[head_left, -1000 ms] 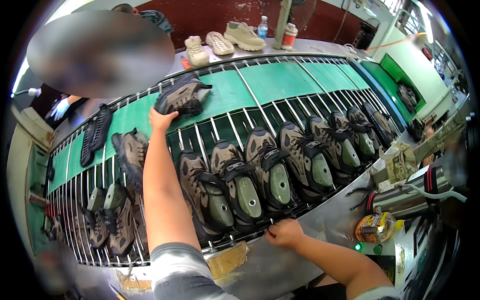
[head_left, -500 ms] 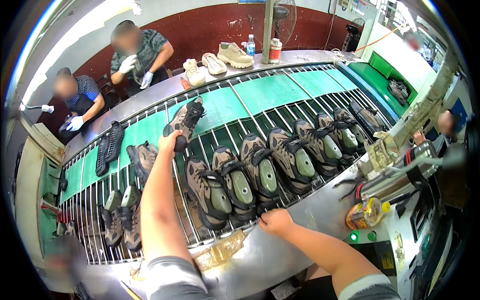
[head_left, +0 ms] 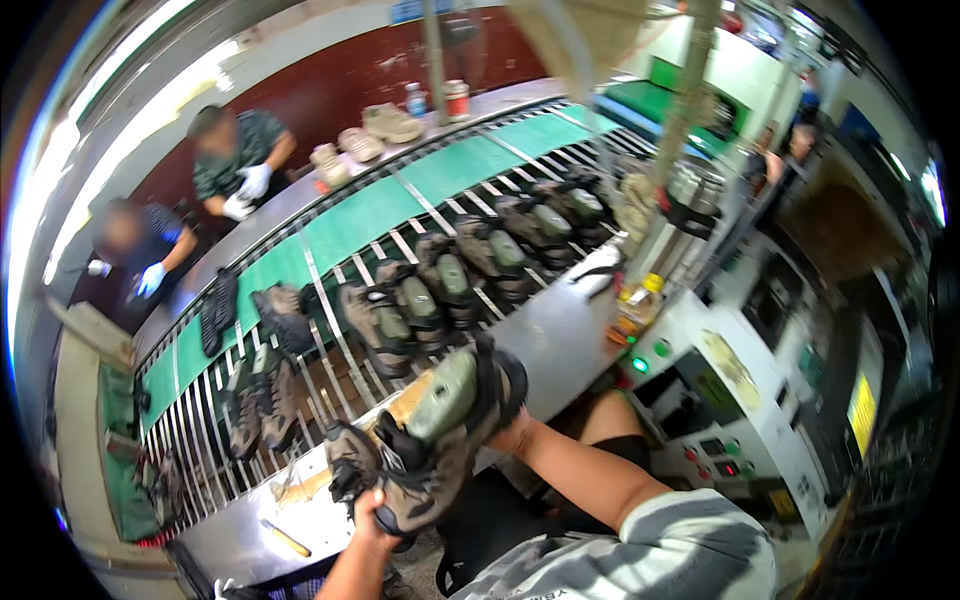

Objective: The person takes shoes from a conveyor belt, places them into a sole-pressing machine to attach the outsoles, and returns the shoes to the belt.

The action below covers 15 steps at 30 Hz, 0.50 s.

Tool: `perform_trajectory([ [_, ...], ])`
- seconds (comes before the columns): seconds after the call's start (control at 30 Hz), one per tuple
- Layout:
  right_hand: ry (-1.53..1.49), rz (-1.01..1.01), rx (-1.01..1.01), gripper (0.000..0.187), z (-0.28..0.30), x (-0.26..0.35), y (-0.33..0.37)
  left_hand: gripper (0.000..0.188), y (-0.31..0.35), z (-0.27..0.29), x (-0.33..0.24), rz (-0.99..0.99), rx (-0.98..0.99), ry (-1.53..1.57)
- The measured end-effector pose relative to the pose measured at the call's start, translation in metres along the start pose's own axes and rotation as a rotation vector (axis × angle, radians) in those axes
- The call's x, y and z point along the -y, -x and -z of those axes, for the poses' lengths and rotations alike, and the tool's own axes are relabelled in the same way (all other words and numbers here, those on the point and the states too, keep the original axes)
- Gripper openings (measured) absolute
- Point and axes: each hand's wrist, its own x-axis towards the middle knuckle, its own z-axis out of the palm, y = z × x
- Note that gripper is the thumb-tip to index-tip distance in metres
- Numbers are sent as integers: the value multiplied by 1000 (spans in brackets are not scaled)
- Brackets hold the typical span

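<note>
A brown and black sports shoe (head_left: 428,475) with a green shoe last (head_left: 446,398) in its opening is held tilted over the bench's near edge. My left hand (head_left: 372,520) is closed around its toe end. Beneath the heel end, my right hand (head_left: 515,432) grips it, the fingers mostly hidden. A second brown and black shoe (head_left: 352,455) sits against the first, beside my left hand; whether that hand also holds it I cannot tell. Beyond them, similar shoes on lasts, such as this near one (head_left: 372,325), stand in a row on the conveyor rollers.
A green belt strip (head_left: 350,225) runs along the roller conveyor, with black soles (head_left: 218,312) at its left. A yellow-handled tool (head_left: 287,538) lies on the metal bench. A capped bottle (head_left: 635,308) stands near the control box (head_left: 690,420). Two gloved co-workers (head_left: 240,165) are across the conveyor.
My left hand has come back from the far side of the conveyor. My right hand has left the conveyor edge and now grips a shoe. The view has swung right.
</note>
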Motion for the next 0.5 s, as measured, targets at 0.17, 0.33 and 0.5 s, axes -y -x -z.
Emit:
perform_trajectory([
  [0.17,-406,225,566,69,21,9,128,74,-3,-35,125,108,29,251],
  [0.33,-248,65,-124,57,31,9,271,53,-78,-77,183,21,59,124],
  [0.5,-241,409,-269,59,28,23,350,36,-132,-228,220,71,392,-325],
])
